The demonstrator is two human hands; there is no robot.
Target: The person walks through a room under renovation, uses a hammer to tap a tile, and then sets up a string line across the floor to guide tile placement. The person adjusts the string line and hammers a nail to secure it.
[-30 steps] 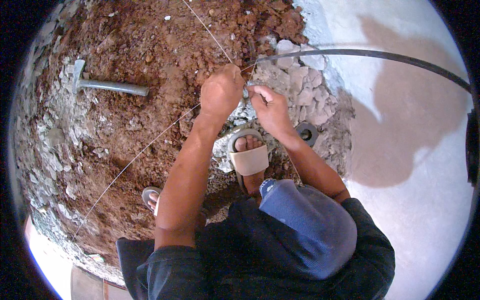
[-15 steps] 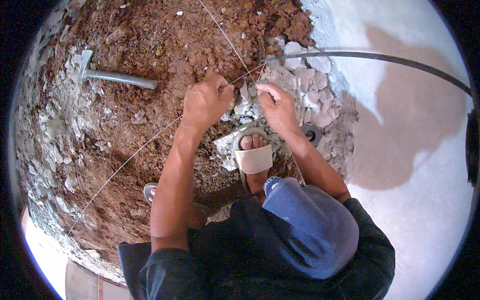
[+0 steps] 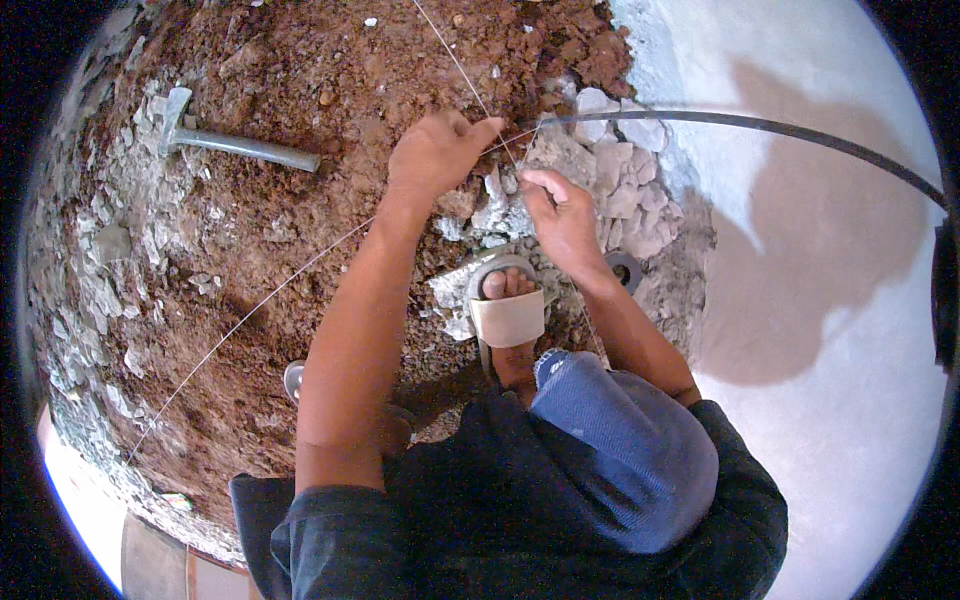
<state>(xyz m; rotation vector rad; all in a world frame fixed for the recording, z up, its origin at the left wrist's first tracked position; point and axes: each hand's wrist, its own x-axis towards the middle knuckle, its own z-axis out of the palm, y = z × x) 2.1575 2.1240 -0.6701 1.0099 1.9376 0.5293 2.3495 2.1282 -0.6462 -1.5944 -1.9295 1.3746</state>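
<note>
A thin white string (image 3: pixel 300 272) crosses the soil and meets other strands near a long dark bar (image 3: pixel 720 118). My left hand (image 3: pixel 435 155) is closed, thumb and finger pinched on a strand just left of the crossing. My right hand (image 3: pixel 565 220) pinches the string just below the crossing, over pale rubble. A grey hammer (image 3: pixel 240 146) lies on the soil to the left of my hands. My sandaled foot (image 3: pixel 507 315) is beneath them.
Red-brown soil (image 3: pixel 250 380) with scattered chips covers the left side. Broken pale chunks (image 3: pixel 625 185) lie right of the string crossing, beside a smooth pale floor (image 3: pixel 800 420). A grey ring-shaped object (image 3: pixel 622 270) rests by my right forearm. A blue cloth (image 3: pixel 625 450) hangs at my chest.
My left hand dipped down and leftward, then rose back up and right toward the crossing. My right hand shifted slightly rightward, still pinching. The ground features appear slightly shifted in view.
</note>
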